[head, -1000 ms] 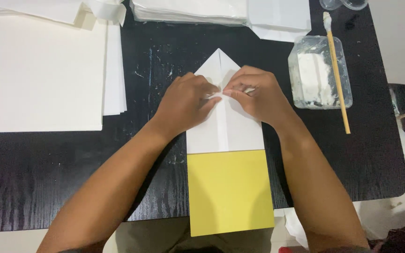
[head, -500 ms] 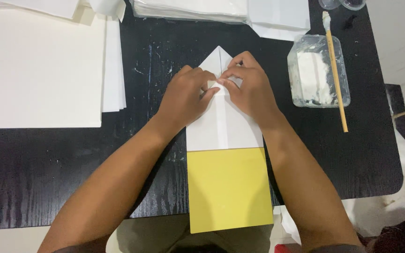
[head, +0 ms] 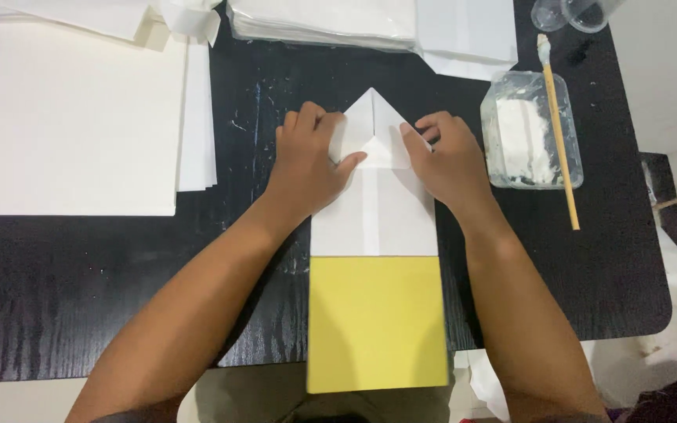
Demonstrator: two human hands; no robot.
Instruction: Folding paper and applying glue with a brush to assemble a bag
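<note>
A long folded sheet of paper (head: 374,215) lies on the black table (head: 119,282), white at its pointed far end and yellow (head: 376,321) toward me, where it hangs over the table's front edge. My left hand (head: 307,160) presses flat on the left slope of the point, thumb reaching toward the centre. My right hand (head: 448,160) presses on the right slope, fingertips at the fold's edge. A small triangular flap (head: 381,149) shows between the two hands.
A stack of white sheets (head: 72,117) lies at the left. More white paper (head: 331,19) is piled at the far edge. A clear tub of white paste (head: 530,133) stands at the right with a wooden-handled brush (head: 559,133) across it. A clear cup (head: 577,12) sits behind.
Both hands have moved apart from the centre line to the two sloping sides of the point, uncovering the small flap between them.
</note>
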